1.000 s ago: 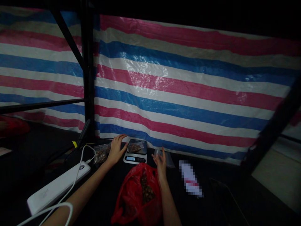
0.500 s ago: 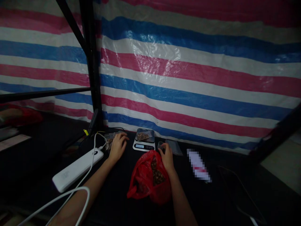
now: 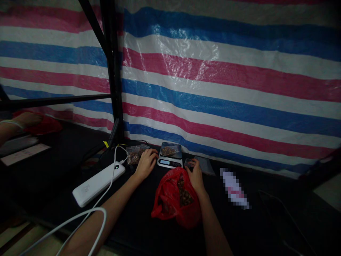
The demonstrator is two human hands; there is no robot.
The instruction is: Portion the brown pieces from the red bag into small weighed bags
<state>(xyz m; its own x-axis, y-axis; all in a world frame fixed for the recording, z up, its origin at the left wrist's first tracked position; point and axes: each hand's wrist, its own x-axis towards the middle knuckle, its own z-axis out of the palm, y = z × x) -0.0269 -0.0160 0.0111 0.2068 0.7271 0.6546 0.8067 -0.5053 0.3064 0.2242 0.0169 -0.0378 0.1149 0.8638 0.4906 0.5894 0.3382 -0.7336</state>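
Observation:
A small digital scale (image 3: 169,162) stands on the dark table by the striped tarp, with a clear bag of brown pieces (image 3: 169,150) on its platform. My left hand (image 3: 146,163) rests beside the scale, fingers curled against another clear filled bag (image 3: 134,155) lying to its left. My right hand (image 3: 195,174) is at the top edge of an open red plastic bag (image 3: 173,199) holding brown pieces, fingers bent around a small clear bag (image 3: 189,163).
A white power bank (image 3: 99,183) with a white cable (image 3: 80,220) lies left. Empty clear bags (image 3: 206,165) and a blurred white packet (image 3: 236,188) lie right. A black metal post (image 3: 113,71) stands behind. Another person's arm (image 3: 16,124) and a red bag (image 3: 42,124) are at far left.
The view has tilted down and closer. My left hand drew back from the scale to the bag beside it; my right hand closed down onto the small clear bag at the red bag's mouth.

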